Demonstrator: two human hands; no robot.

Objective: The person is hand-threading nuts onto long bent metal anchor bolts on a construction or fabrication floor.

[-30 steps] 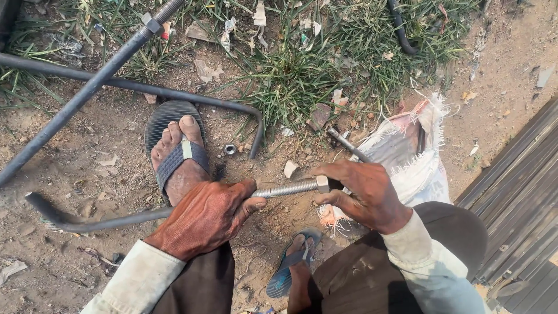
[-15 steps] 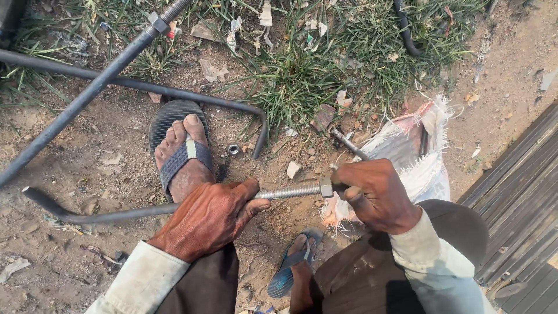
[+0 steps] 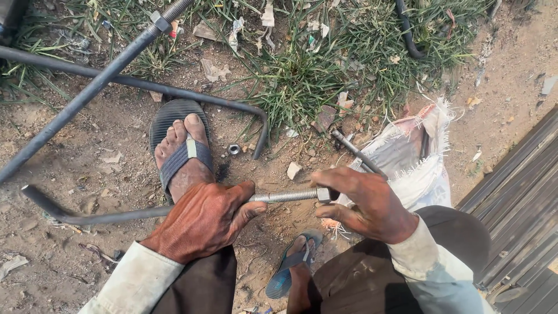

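1. Since a second ago, the right hand (image 3: 363,203) has shifted a little along the threaded end of the bent rod (image 3: 116,216); the left hand (image 3: 203,221) has stayed clamped where it was.
2. Head view: the left hand wraps the rod, fingers closed around it, thumb pressed along the thread; the right hand's fingertips pinch the nut (image 3: 323,194) at the rod's end.
3. The rod lies across the dirt in front of the knees; its far end curves up at the left.
4. A sandalled foot (image 3: 181,158) rests just behind the rod; a loose nut (image 3: 233,149) lies near the toes; a white sack (image 3: 415,166) sits to the right, touching the right hand.
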